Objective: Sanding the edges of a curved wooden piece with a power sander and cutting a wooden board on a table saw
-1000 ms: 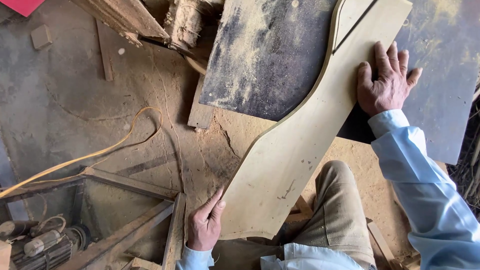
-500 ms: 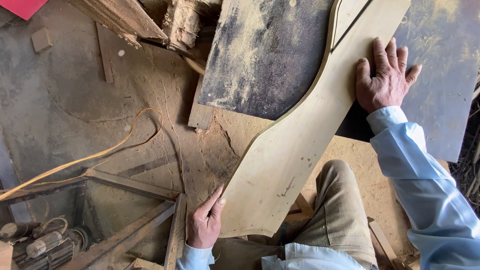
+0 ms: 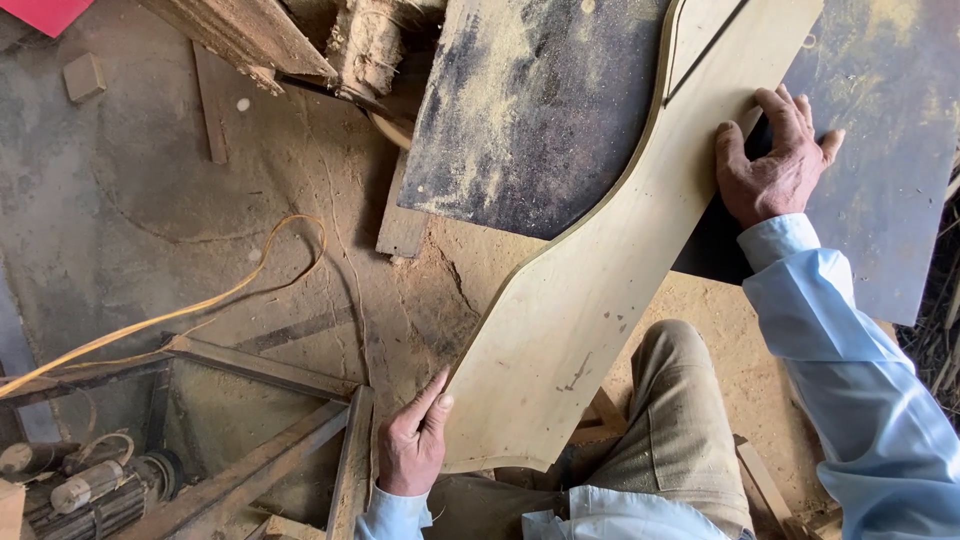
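Observation:
A long pale wooden board [image 3: 600, 270] with a curved cut edge lies slanted across a dark, dusty metal table [image 3: 530, 110]. My left hand [image 3: 412, 440] grips the board's near lower corner, thumb on top. My right hand [image 3: 775, 165] presses flat on the board's right edge farther up, over the dark table. A narrow cut line runs into the board's far end near the top. My knee in tan trousers [image 3: 680, 420] sits under the board's near end.
The floor is covered in sawdust. A yellow cable [image 3: 200, 300] curls across it at left. A metal frame [image 3: 260, 430] with a motor [image 3: 90, 490] stands at lower left. Wood offcuts [image 3: 82, 75] and a plank [image 3: 240, 35] lie at the top left.
The board and both hands have hardly moved; my right hand has crept slightly along the board's edge.

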